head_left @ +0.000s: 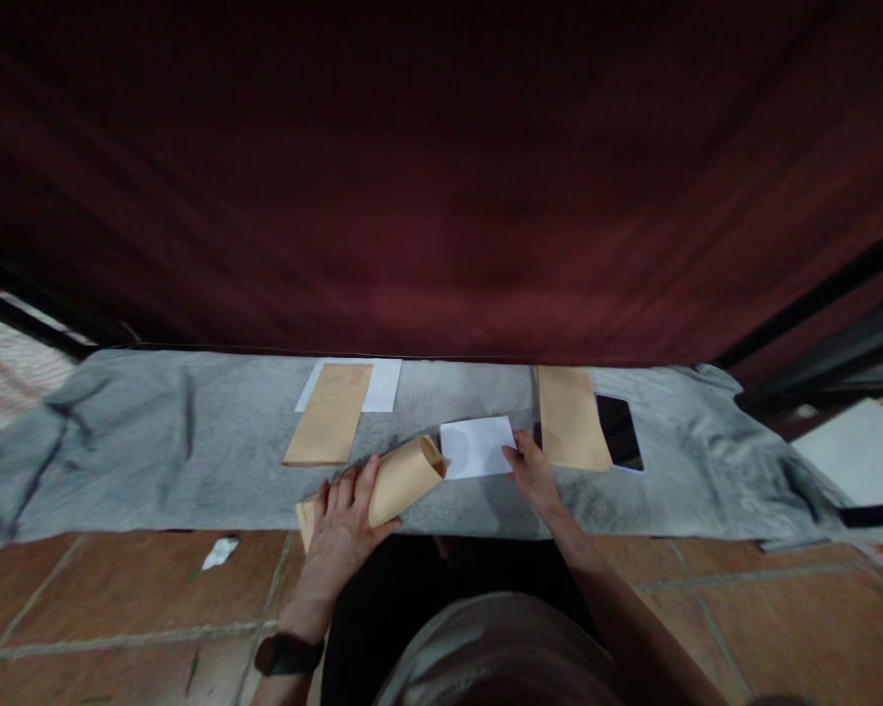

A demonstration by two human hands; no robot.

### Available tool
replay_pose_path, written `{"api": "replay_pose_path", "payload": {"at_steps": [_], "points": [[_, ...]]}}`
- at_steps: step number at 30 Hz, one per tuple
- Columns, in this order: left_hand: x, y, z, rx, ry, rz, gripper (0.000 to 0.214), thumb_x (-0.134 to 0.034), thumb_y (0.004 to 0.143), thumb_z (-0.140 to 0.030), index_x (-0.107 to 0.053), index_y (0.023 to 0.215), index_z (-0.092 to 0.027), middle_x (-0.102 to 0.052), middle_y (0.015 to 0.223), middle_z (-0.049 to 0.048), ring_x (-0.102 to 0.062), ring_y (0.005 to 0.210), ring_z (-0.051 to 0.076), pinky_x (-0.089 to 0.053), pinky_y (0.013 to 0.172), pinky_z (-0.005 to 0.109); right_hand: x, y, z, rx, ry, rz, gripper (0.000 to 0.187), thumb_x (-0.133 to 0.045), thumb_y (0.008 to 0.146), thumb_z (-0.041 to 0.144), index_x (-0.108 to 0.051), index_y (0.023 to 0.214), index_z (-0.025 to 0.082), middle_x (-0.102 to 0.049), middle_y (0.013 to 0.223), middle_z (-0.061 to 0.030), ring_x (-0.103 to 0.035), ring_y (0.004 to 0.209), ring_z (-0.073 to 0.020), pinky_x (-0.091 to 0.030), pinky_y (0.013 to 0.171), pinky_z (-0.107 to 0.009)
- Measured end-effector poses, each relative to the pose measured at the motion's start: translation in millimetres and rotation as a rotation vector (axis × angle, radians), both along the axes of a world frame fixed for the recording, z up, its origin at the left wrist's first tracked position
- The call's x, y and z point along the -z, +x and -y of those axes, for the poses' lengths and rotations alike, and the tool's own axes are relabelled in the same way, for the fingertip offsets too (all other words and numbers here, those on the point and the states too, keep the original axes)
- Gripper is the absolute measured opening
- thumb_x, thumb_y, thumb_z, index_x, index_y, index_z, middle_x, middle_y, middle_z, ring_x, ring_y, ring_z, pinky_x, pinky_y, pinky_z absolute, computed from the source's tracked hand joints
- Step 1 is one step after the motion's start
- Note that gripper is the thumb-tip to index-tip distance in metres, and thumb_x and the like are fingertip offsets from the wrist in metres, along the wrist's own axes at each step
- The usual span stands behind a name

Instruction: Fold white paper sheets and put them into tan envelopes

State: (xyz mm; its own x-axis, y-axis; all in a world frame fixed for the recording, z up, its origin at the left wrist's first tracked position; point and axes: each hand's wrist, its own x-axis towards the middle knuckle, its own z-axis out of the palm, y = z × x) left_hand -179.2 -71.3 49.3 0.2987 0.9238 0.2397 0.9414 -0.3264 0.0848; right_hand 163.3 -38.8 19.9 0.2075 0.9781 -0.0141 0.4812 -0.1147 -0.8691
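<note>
While its mouth gaped in a rounded loop, the brown kraft env. (pixel 404 479) lay slantwise at the near side of the desk (pixel 228 456), L of ctr. Its body bulged into a half-tube, smooth & matte, tan outside. Just R of the mouth was a flat, rectangular white paper (pixel 475 448), plain on top; couldn't tell if the two touched.

L hand (pixel 347 515) clasped the env. from above, fingers slightly apart over its back, thumb along the near edge; dark wristwatch (pixel 288 654) on that wrist. R hand (pixel 532 474) pinched the paper's R edge betw. thumb & fingers.

Soft, rumpled grey cloth covered the desk. Farther L, a flat kraft env. pile (pixel 330 417) overlapped a white sheet (pixel 384 384); on the R, another kraft stack (pixel 572 422) lay beside a glossy black-screened phone (pixel 618 431). Dark red fabric (pixel 441 226) hung behind.
</note>
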Motion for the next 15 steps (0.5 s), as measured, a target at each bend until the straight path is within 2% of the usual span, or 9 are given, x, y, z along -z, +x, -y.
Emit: {"api": "replay_pose_path", "payload": {"at_steps": [3, 7, 9, 15], "points": [[-1.6, 1.5, -0.2, -0.001, -0.012, 0.000, 0.101, -0.072, 0.081, -0.042, -0.015, 0.161, -0.021, -0.054, 0.139, 0.0185, -0.051, 0.130, 0.037, -0.029, 0.115, 0.058, -6.5, 7.1, 3.0, 0.077, 0.039, -0.111, 0.035, -0.042, 0.093, 0.053, -0.056, 0.104, 0.023, -0.066, 0.092, -0.0061, -0.066, 0.079, -0.0235, -0.058, 0.057, -0.033], [-1.9, 4.0, -1.7, 0.009, -0.010, 0.001, 0.103, -0.074, 0.080, -0.043, -0.016, 0.161, -0.019, -0.053, 0.140, 0.0192, -0.049, 0.132, 0.038, -0.027, 0.117, 0.059, -19.5, 6.9, 6.5, 0.161, 0.121, -0.352, 0.047, -0.054, 0.085, 0.066, -0.061, 0.102, 0.022, -0.067, 0.092, -0.0055, -0.063, 0.081, -0.0230, -0.059, 0.060, -0.034], [-1.6, 5.2, -2.5, 0.007, 0.003, 0.001, 0.103, -0.074, 0.080, -0.044, -0.016, 0.162, -0.019, -0.053, 0.140, 0.0195, -0.048, 0.133, 0.038, -0.026, 0.117, 0.060, -23.3, 3.7, 8.0, 0.137, 0.122, -0.418, 0.048, -0.060, 0.082, 0.067, -0.064, 0.099, 0.022, -0.067, 0.088, -0.0044, -0.061, 0.080, -0.0223, -0.059, 0.061, -0.033], [-1.3, 7.4, -2.8, 0.016, 0.041, 0.007, 0.100, -0.074, 0.081, -0.045, -0.020, 0.161, -0.018, -0.049, 0.144, 0.0216, -0.044, 0.137, 0.039, -0.021, 0.119, 0.062, -19.7, 0.1, 7.9, -0.028, 0.040, -0.318, 0.045, -0.056, 0.085, 0.068, -0.065, 0.087, 0.024, -0.063, 0.079, -0.0011, -0.059, 0.072, -0.0188, -0.059, 0.059, -0.030]]}}
